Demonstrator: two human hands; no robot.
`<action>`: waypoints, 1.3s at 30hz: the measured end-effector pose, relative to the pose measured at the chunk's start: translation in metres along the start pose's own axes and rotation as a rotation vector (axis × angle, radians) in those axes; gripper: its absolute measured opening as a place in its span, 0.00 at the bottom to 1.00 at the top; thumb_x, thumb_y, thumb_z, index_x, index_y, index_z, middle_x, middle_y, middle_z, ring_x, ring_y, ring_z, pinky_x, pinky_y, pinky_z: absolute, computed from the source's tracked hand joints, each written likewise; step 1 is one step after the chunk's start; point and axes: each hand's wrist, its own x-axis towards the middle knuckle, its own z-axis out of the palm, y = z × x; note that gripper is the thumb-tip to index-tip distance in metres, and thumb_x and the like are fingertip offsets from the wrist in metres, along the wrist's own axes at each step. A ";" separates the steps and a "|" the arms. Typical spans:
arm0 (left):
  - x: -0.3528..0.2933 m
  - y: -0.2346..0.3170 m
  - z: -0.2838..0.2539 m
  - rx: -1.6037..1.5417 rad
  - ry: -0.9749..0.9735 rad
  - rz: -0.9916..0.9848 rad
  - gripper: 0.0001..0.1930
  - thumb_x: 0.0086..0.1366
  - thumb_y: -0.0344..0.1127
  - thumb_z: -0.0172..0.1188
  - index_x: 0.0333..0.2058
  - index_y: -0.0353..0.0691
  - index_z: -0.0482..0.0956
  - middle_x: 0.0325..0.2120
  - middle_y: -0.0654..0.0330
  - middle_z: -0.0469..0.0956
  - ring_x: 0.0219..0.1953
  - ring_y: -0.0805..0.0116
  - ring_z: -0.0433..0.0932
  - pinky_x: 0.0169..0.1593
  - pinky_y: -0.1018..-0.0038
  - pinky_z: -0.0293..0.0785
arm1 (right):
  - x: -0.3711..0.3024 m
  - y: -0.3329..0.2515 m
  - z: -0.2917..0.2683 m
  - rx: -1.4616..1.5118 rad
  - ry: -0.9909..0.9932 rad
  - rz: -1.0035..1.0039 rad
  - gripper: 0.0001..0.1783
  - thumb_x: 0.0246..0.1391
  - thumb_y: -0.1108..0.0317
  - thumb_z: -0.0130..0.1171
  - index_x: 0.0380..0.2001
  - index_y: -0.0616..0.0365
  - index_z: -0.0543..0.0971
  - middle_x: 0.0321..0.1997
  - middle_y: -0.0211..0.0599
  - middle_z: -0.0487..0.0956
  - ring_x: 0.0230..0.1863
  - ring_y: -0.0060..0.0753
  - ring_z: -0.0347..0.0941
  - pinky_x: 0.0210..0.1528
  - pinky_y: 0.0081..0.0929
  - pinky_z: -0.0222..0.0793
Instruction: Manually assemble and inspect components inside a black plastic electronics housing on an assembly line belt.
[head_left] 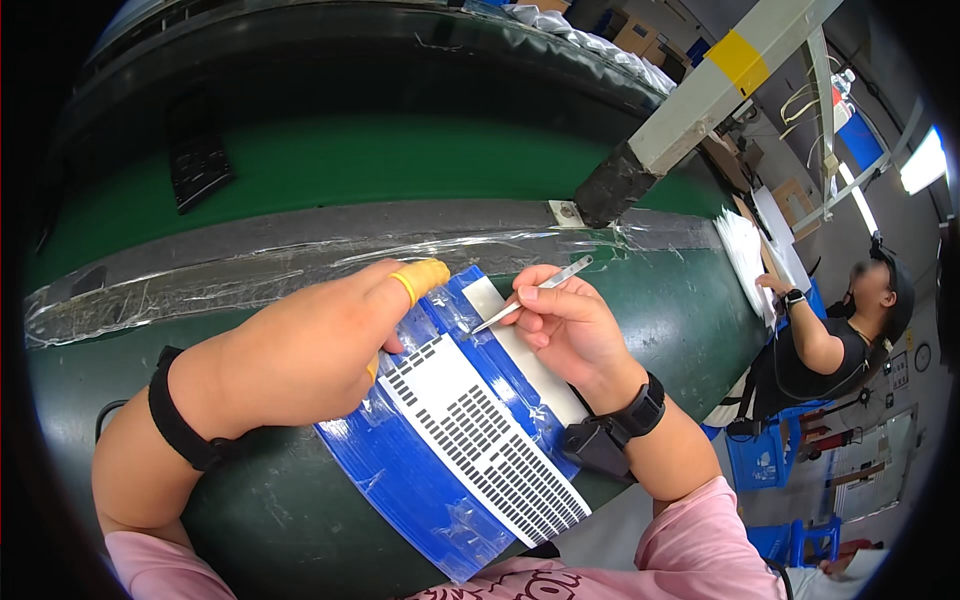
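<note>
Metal tweezers (545,287) are pinched in my right hand (575,325), their tips over the taped upper part of a blue board (400,480). A tiny dark spot shows by the tips. My left hand (320,335) curls over the board's upper left edge, yellow finger covers (425,278) on some fingers; its grip underneath is partly hidden. On the board lies a white sheet (432,378) with rows of small black rectangular pieces, several gone from its upper part. A blank pale strip (545,380) runs along the board's right side.
A green worktop (270,510) lies beneath. Beyond it, a taped ledge (300,265) borders a green belt (380,165) carrying a dark panel (200,165). A metal post (690,110) rises at the back right. Another person (840,340) handles white sheets (742,255) at the right.
</note>
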 end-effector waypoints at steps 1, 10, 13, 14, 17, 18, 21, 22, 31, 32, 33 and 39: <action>0.000 0.001 -0.001 0.011 0.009 -0.019 0.25 0.47 0.14 0.40 0.49 0.30 0.59 0.44 0.45 0.64 0.34 0.61 0.75 0.37 0.74 0.71 | 0.000 0.000 0.000 0.005 0.001 0.003 0.03 0.46 0.76 0.52 0.27 0.61 0.74 0.17 0.32 0.72 0.22 0.24 0.72 0.18 0.11 0.60; 0.001 -0.004 0.003 0.064 0.109 0.024 0.26 0.46 0.14 0.39 0.49 0.30 0.59 0.44 0.45 0.65 0.34 0.59 0.75 0.38 0.74 0.71 | 0.000 -0.001 0.000 0.009 0.010 0.006 0.03 0.46 0.76 0.53 0.27 0.61 0.74 0.16 0.32 0.72 0.21 0.23 0.72 0.19 0.11 0.60; 0.002 -0.001 0.002 0.062 0.096 0.002 0.26 0.47 0.14 0.39 0.49 0.30 0.59 0.44 0.45 0.66 0.34 0.59 0.75 0.38 0.74 0.71 | 0.000 -0.001 0.000 0.007 0.013 0.006 0.03 0.46 0.76 0.53 0.27 0.61 0.74 0.16 0.32 0.72 0.21 0.23 0.72 0.19 0.11 0.60; 0.002 -0.001 0.002 0.062 0.096 0.003 0.26 0.47 0.14 0.39 0.49 0.30 0.59 0.44 0.45 0.66 0.34 0.59 0.75 0.38 0.74 0.71 | -0.001 -0.001 0.000 0.006 0.016 0.005 0.03 0.46 0.76 0.53 0.27 0.61 0.74 0.16 0.32 0.72 0.21 0.23 0.72 0.19 0.11 0.60; 0.001 0.000 0.001 0.075 0.081 -0.022 0.26 0.47 0.15 0.40 0.49 0.31 0.59 0.43 0.45 0.67 0.34 0.60 0.75 0.37 0.73 0.71 | 0.000 0.000 0.001 0.006 0.010 0.006 0.03 0.46 0.76 0.53 0.27 0.61 0.74 0.16 0.32 0.72 0.21 0.23 0.72 0.19 0.11 0.60; 0.001 -0.001 0.002 0.077 0.065 -0.024 0.26 0.46 0.15 0.40 0.49 0.31 0.59 0.42 0.45 0.68 0.33 0.60 0.75 0.37 0.73 0.71 | 0.000 0.000 0.000 0.005 0.011 0.005 0.03 0.46 0.76 0.53 0.27 0.61 0.74 0.16 0.32 0.72 0.21 0.23 0.72 0.19 0.11 0.60; 0.003 -0.003 0.002 0.085 0.052 -0.018 0.27 0.46 0.15 0.41 0.50 0.31 0.59 0.42 0.45 0.68 0.33 0.60 0.76 0.37 0.72 0.71 | 0.000 -0.001 0.000 0.001 0.008 0.007 0.03 0.46 0.76 0.53 0.27 0.61 0.73 0.16 0.32 0.72 0.21 0.23 0.72 0.19 0.11 0.60; 0.003 -0.003 0.002 0.091 0.054 -0.010 0.27 0.46 0.15 0.41 0.50 0.31 0.59 0.41 0.44 0.68 0.34 0.60 0.76 0.37 0.72 0.71 | 0.000 -0.001 0.000 -0.001 0.010 0.002 0.03 0.46 0.76 0.53 0.27 0.61 0.73 0.16 0.32 0.71 0.22 0.23 0.72 0.19 0.11 0.60; 0.005 -0.007 0.006 0.060 0.075 -0.047 0.25 0.48 0.16 0.40 0.49 0.31 0.59 0.43 0.45 0.65 0.35 0.62 0.75 0.38 0.74 0.70 | 0.001 -0.001 -0.002 -0.007 0.012 -0.001 0.03 0.46 0.76 0.53 0.27 0.61 0.73 0.17 0.31 0.71 0.22 0.23 0.71 0.19 0.11 0.59; 0.005 -0.006 0.006 0.059 0.075 -0.046 0.25 0.48 0.16 0.40 0.49 0.31 0.59 0.43 0.45 0.65 0.35 0.62 0.75 0.38 0.74 0.70 | 0.001 -0.001 -0.003 -0.004 0.017 -0.001 0.03 0.46 0.76 0.53 0.27 0.61 0.73 0.17 0.31 0.71 0.22 0.23 0.71 0.18 0.11 0.58; 0.005 -0.003 0.005 0.029 0.095 -0.048 0.25 0.49 0.15 0.40 0.50 0.31 0.58 0.45 0.45 0.63 0.36 0.62 0.74 0.39 0.74 0.70 | 0.001 -0.001 -0.002 -0.004 0.015 -0.001 0.03 0.46 0.76 0.53 0.27 0.61 0.73 0.17 0.31 0.71 0.22 0.23 0.71 0.18 0.11 0.58; 0.005 -0.011 0.011 0.015 0.270 0.104 0.28 0.49 0.13 0.39 0.51 0.31 0.55 0.50 0.46 0.57 0.43 0.59 0.71 0.46 0.73 0.67 | 0.002 -0.002 -0.004 -0.021 0.002 -0.001 0.02 0.46 0.76 0.53 0.27 0.61 0.73 0.17 0.31 0.72 0.23 0.23 0.72 0.18 0.10 0.58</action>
